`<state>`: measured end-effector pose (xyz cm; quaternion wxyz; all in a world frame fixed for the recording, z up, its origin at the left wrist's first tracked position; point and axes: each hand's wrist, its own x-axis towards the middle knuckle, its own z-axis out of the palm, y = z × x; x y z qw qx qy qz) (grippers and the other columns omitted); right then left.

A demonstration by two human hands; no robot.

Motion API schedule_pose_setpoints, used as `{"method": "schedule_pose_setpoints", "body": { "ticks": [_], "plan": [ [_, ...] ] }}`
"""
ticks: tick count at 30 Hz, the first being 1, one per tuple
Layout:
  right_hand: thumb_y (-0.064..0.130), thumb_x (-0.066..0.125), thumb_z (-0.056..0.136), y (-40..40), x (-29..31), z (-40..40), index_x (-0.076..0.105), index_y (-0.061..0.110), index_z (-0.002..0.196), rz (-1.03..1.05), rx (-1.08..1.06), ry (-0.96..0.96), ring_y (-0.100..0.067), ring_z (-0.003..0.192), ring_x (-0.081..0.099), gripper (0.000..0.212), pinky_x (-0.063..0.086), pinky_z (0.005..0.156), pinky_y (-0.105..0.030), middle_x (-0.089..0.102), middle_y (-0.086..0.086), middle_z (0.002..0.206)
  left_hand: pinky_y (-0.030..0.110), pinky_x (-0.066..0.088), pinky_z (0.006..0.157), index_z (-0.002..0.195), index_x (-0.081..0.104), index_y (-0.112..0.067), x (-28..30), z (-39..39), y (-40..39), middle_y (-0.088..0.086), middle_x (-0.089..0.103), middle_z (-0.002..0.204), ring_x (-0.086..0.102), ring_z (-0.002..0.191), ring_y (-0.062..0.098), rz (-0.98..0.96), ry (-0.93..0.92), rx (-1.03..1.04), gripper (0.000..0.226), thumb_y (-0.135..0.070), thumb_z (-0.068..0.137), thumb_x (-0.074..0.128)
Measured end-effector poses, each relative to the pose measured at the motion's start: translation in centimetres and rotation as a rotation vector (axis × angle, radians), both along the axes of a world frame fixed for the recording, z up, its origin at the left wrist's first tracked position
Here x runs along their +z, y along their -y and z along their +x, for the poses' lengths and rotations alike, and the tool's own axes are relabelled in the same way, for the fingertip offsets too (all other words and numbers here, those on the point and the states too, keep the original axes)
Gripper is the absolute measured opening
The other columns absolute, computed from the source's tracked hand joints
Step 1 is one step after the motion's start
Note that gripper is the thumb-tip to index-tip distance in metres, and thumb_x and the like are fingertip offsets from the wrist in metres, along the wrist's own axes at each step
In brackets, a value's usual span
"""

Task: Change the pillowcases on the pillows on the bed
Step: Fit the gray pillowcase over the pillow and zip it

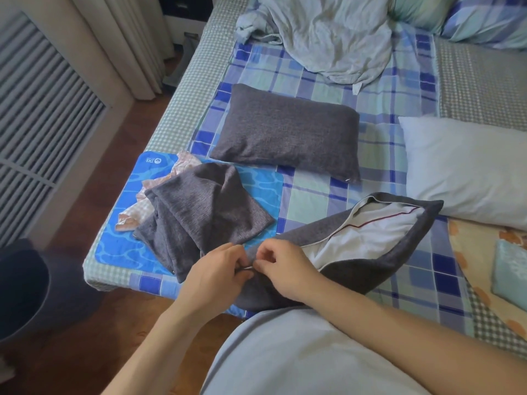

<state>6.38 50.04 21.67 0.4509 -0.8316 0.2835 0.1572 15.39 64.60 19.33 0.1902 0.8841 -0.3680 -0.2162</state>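
At the near edge of the bed (pixel 182 89), a dark grey pillowcase (pixel 379 260) lies half-drawn over a white pillow (pixel 368 232); its long opening gapes, showing the white cloth and a thin red seam line inside, with a pale zip edge running along the mouth. Both hands meet at the closed corner of that opening: the left hand (pixel 219 272) pinches the fabric edge in a narrow grip, and the right hand (pixel 285 266) curls its fingers tight on the same spot, a small pale strip caught between them, though whether that is the zip pull is too small to tell. Left of the hands, a loose grey pillowcase (pixel 205 215) lies crumpled on a blue mat (pixel 256 181), over a piece of checked peach cloth (pixel 185 163) that is mostly covered. Farther back, a grey-cased pillow (pixel 288 132) lies flat on the plaid sheet (pixel 308 198), fully closed. A bare white pillow (pixel 467 172) rests to the right, its far side cut off by the frame. A rumpled pale blanket (pixel 328 38) lies heaped at the top, and a teal object (pixel 510 269) at the right edge is cropped and unclear.
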Motion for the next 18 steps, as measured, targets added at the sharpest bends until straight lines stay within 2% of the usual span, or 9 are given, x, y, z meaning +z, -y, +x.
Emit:
{"method": "schedule_pose_setpoints", "body": {
  "ticks": [2,4,8,11,14,16,18],
  "plan": [
    [0.030,0.057,0.098,0.2,0.1,-0.2,0.049,0.026,0.084,-0.246,0.246,0.137,-0.017,0.080,0.059,0.016,0.055,0.075,-0.040,0.062,0.004,0.084,0.029,0.045,0.064,0.081,0.059,-0.028,0.0,0.3,0.0,-0.014,0.051,0.078,0.051,0.073,0.005,-0.015,-0.035,0.032,0.020,-0.036,0.082,0.077],
    [0.029,0.052,0.100,0.3,0.1,-0.1,0.043,0.027,0.084,-0.319,0.320,0.209,-0.019,0.076,0.057,0.019,0.053,0.070,-0.041,0.060,0.002,0.082,0.028,0.045,0.063,0.078,0.059,-0.028,0.0,0.5,0.0,-0.014,0.053,0.078,0.051,0.072,0.004,-0.039,-0.064,0.073,0.021,-0.034,0.081,0.079],
    [0.020,0.066,0.091,0.5,-0.3,0.1,0.060,0.021,0.085,0.008,-0.044,0.045,-0.011,0.080,0.061,0.008,0.055,0.076,-0.031,0.064,0.005,0.082,0.026,0.045,0.063,0.078,0.060,-0.028,0.2,0.5,0.3,-0.012,0.055,0.079,0.052,0.073,0.005,-0.035,-0.083,0.074,0.020,-0.032,0.082,0.079],
    [0.019,0.069,0.089,0.8,-0.6,0.2,0.063,0.024,0.086,0.085,-0.121,-0.031,-0.009,0.084,0.062,0.008,0.057,0.081,-0.030,0.065,0.007,0.085,0.024,0.042,0.061,0.077,0.060,-0.027,0.2,0.2,0.3,-0.012,0.054,0.079,0.053,0.072,0.008,-0.031,-0.089,0.073,0.020,-0.029,0.083,0.079],
    [0.020,0.071,0.089,1.1,-0.5,0.2,0.062,0.026,0.088,-0.085,-0.009,0.047,-0.010,0.082,0.062,0.011,0.055,0.078,-0.027,0.067,0.007,0.086,0.026,0.043,0.062,0.077,0.059,-0.027,0.1,0.3,0.2,-0.012,0.052,0.078,0.052,0.072,0.006,-0.023,-0.081,0.062,0.020,-0.030,0.082,0.079],
    [0.020,0.066,0.091,0.9,-0.1,0.4,0.063,0.027,0.091,-0.256,0.132,0.143,-0.011,0.082,0.061,0.008,0.054,0.076,-0.027,0.068,0.007,0.086,0.030,0.045,0.064,0.078,0.058,-0.027,0.0,0.3,0.2,-0.013,0.051,0.079,0.051,0.072,0.006,-0.013,-0.063,0.046,0.021,-0.032,0.082,0.078],
    [0.019,0.060,0.093,0.5,0.2,0.7,0.064,0.026,0.089,-0.312,0.205,0.199,-0.011,0.080,0.059,0.009,0.055,0.075,-0.029,0.067,0.006,0.086,0.031,0.045,0.063,0.079,0.057,-0.029,0.0,0.3,0.2,-0.013,0.049,0.078,0.050,0.071,0.005,-0.013,-0.045,0.040,0.021,-0.034,0.083,0.076]
  ]
}}
